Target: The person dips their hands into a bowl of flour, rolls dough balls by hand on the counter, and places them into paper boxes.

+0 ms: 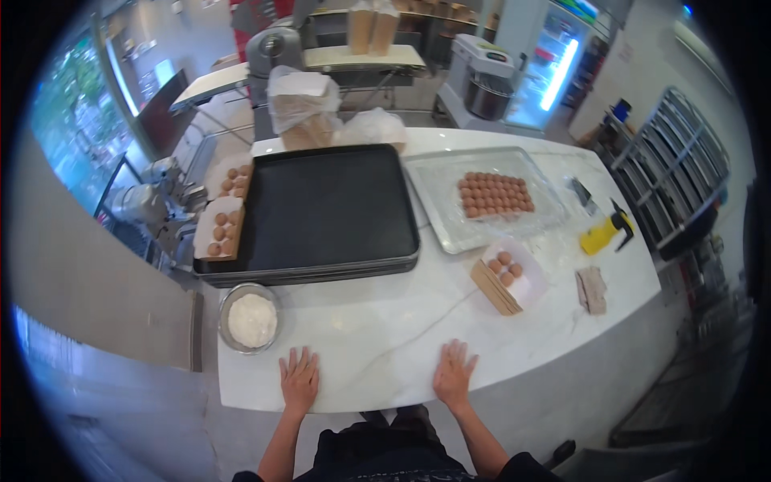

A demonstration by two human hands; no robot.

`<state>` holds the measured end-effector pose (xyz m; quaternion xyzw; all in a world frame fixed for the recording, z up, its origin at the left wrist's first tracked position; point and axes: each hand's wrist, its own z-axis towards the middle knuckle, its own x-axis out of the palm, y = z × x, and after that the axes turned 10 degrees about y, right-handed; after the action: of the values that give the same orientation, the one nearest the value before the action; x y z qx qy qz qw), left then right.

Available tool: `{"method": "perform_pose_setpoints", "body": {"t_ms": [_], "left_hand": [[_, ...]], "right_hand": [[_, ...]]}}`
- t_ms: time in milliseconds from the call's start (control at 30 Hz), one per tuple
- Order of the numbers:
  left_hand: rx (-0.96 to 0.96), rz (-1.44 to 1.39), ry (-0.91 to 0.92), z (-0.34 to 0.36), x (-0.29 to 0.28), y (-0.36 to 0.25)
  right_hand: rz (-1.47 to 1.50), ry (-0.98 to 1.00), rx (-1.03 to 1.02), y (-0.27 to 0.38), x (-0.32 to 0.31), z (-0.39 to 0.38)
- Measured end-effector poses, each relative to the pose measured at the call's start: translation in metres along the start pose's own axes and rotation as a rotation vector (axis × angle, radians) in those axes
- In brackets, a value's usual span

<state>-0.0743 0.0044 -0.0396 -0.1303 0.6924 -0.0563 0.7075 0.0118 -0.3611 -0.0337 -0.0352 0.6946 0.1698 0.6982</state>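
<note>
My left hand [299, 380] lies flat on the near edge of the white marble table [385, 317], palm down, fingers stretched out. Just beyond it stands a metal bowl [225, 335] of white powder that looks like flour [252, 320]. Further right, my right hand [454, 374] rests flat on the same edge with its fingers extended, holding nothing. Nearest to that hand is a small paper box [496, 291] with several round brown balls [507, 275] in it. Whether these are eggs or dough pieces, I cannot tell.
Black baking trays [321, 209] are stacked at the left; two boxes of brown balls [218, 233] sit along their edge. A metal tray [458, 240] holds rows of brown balls [495, 195]. At the right are a yellow spray bottle [598, 236] and a folded cloth [591, 290].
</note>
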Motion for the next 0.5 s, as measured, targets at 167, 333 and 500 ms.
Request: {"method": "perform_pose_setpoints", "body": {"t_ms": [167,333,500], "left_hand": [[-0.041,0.229,-0.086,0.051,0.016,-0.014],[0.023,-0.127,-0.078,0.030,-0.005,-0.034],[0.084,-0.038,0.003,0.002,-0.010,-0.005]], "right_hand": [[-0.049,-0.024,0.260,0.014,0.008,0.050],[0.061,0.090,0.083,0.019,0.024,0.012],[0.002,0.193,-0.036,-0.012,0.020,-0.009]]}}
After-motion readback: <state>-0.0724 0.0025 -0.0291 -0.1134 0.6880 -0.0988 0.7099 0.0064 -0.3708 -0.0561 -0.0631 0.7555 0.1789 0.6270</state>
